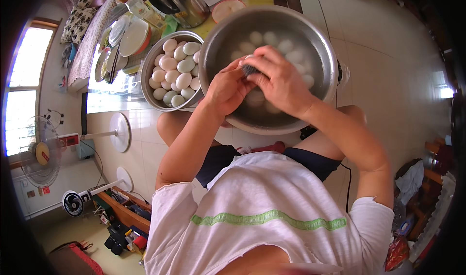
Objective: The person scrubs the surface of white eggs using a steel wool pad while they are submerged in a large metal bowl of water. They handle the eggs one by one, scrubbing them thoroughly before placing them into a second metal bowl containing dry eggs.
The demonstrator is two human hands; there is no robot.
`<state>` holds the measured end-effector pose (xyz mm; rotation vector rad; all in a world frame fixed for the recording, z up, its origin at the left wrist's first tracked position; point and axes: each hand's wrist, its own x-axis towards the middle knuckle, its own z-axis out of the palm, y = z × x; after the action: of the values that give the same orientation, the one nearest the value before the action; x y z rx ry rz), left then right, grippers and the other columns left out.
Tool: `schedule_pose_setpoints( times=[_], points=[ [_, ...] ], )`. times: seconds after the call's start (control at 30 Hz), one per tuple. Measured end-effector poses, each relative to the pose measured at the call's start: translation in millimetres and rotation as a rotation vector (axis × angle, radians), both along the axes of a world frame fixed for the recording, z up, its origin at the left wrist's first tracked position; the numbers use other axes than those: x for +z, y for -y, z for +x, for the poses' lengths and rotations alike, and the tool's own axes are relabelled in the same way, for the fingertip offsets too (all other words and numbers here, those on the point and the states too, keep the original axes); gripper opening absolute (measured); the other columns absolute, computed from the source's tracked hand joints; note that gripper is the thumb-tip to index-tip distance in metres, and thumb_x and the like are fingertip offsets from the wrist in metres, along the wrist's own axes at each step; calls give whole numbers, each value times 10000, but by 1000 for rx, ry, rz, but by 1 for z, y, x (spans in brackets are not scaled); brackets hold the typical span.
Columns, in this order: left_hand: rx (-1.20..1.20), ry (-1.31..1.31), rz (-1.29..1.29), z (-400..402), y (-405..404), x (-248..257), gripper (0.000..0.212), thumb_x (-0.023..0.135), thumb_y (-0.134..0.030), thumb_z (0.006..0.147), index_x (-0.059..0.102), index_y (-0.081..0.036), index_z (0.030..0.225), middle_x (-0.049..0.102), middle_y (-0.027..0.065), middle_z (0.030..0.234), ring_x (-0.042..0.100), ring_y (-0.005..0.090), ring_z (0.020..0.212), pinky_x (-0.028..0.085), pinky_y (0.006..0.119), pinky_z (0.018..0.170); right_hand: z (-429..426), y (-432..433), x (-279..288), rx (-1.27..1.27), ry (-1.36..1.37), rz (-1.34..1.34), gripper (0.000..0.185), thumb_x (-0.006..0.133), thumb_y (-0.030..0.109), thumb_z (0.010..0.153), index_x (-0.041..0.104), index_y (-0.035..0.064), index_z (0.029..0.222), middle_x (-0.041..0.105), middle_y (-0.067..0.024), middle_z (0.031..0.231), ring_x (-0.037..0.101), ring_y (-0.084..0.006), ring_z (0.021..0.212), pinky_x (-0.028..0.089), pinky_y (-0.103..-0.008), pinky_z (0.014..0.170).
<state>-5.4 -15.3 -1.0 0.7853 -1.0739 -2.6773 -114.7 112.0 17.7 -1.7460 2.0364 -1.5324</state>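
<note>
Over a large metal basin (327,56) of cloudy water, both my hands are close together. My left hand (231,87) is cupped with an egg at its fingertips, largely covered by the fingers. A dark grey scrubber (249,70) is pinched in my right hand (282,78) against that egg. Several eggs (285,46) lie under the water in the basin. Touching or very near the basin on the left is a smaller metal pot (145,80), piled with pale white, pinkish and greenish eggs (168,64).
Behind stand a metal kettle (182,6), a bottle (145,11), stacked bowls (134,38) and a red-rimmed lid or dish (228,9). Two fans are at the left, a larger one (42,153) and a smaller one (73,203). A dark cable (350,184) runs over the floor at the right.
</note>
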Motion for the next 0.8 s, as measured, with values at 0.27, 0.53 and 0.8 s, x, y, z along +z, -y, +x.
schedule_pose_setpoints(
  times=[0.27,0.53,0.8],
  points=[
    [-15,-19,47,1,3,-2,292,513,-287,1039,559,-37,1183,620,109,1139,624,247,1025,540,349,907,-64,22,-27,-176,-162,413,249,678,150,868,648,26,1081,637,-175,1051,633,-368,956,518,-429,814],
    [50,21,117,3,11,-14,265,465,-226,1056,559,-37,1215,617,85,1137,617,209,1033,522,338,922,-13,-3,-6,-33,123,199,246,690,81,838,621,42,1070,614,-170,1034,606,-374,971,491,-425,845],
    [-49,-37,8,-2,-5,7,343,418,-161,1066,498,-13,1365,591,97,1230,599,188,1085,517,344,946,-28,18,-10,-102,161,108,196,667,88,864,633,41,1051,608,-160,1050,622,-381,945,507,-433,812]
  ],
)
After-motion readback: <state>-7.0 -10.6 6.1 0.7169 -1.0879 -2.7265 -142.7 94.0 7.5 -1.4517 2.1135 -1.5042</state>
